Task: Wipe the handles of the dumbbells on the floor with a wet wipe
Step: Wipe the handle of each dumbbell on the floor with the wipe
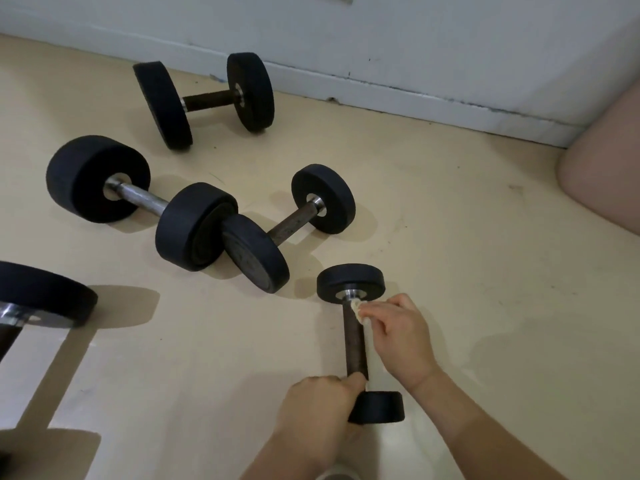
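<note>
A small black dumbbell [356,344] lies on the beige floor, its dark handle pointing away from me. My left hand [320,407] grips the near end of the handle beside the near weight. My right hand [398,336] pinches a crumpled wet wipe [357,310] against the far end of the handle, just below the far weight's metal collar. Further off lie three more dumbbells: a mid-sized one [294,221], a thick one with a shiny handle [138,199] touching it, and one by the wall [207,98].
Another dumbbell's black weight [45,292] juts in at the left edge. A white wall with a skirting board [415,98] runs along the back. A pinkish rounded cushion or seat [602,181] stands at the right. Bare floor lies to the right of the small dumbbell.
</note>
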{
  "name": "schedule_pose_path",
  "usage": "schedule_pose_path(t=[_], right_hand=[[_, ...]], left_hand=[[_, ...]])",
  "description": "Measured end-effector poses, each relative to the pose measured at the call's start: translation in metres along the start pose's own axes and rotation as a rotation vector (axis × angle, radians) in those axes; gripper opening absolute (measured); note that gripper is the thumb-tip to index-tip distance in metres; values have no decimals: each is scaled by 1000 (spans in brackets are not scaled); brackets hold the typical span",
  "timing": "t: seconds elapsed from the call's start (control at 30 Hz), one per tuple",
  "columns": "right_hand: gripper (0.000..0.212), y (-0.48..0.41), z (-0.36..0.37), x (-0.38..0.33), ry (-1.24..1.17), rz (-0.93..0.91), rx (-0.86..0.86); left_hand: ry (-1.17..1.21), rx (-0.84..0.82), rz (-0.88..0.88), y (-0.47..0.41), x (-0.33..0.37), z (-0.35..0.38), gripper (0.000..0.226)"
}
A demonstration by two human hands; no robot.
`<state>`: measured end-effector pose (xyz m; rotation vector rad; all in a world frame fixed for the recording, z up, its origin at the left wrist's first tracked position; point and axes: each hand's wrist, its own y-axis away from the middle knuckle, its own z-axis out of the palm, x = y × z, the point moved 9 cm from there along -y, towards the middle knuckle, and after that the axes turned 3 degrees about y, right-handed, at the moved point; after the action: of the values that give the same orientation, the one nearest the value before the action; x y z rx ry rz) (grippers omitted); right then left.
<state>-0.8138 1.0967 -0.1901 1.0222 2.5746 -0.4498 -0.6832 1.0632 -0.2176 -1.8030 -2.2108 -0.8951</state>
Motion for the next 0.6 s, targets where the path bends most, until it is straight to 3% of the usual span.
schedule_pose_path(t=[0.07, 0.23, 0.4, 0.5, 0.6], right_hand=[[22, -6, 2, 1, -35, 92, 18], [14, -13, 35, -10, -74, 246, -132], [6, 25, 35, -2, -207, 477, -570], [7, 35, -5, 17, -248, 623, -452], [10, 31, -10, 14, -359, 657, -341]], left_hand=[[21, 10, 0, 3, -3, 1, 23], [-31, -82, -14, 2, -13, 8, 38], [101, -43, 13, 12, -30, 5, 35], [243, -21, -2, 19, -42, 3, 31], [379, 52, 24, 25, -37, -2, 26]])
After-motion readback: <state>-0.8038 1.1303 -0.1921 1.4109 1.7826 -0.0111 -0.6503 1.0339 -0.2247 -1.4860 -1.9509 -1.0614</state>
